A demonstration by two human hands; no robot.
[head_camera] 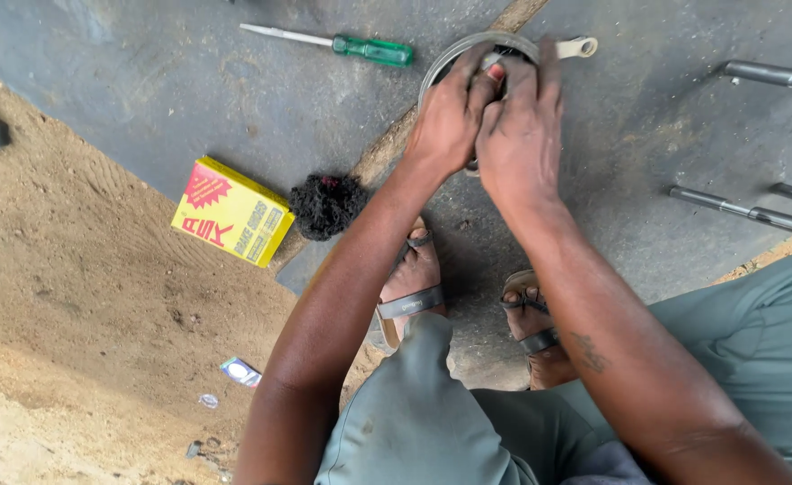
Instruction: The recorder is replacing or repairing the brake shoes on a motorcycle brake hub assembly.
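Two hands are busy on a round metal drum that lies on the grey ground. The left hand sits on the near left part of the drum, with its fingers bent over the rim and reaching into the dark middle. The right hand is pressed close beside it, touching it, with its fingers laid flat over the drum. Both hands curl around something at the middle of the drum, but that part is hidden under the fingers, so I cannot tell what they grip or how tight. A small metal lever sticks out from the far right of the drum.

A screwdriver with a green handle lies just to the left of the drum, not touching it. A black rag sits near the left arm, and a yellow box with red on it lies just beside the rag, where the ground meets the sand. Some metal rods lie well off to the right. The person squats, and two feet in sandals show below the hands, near the drum.
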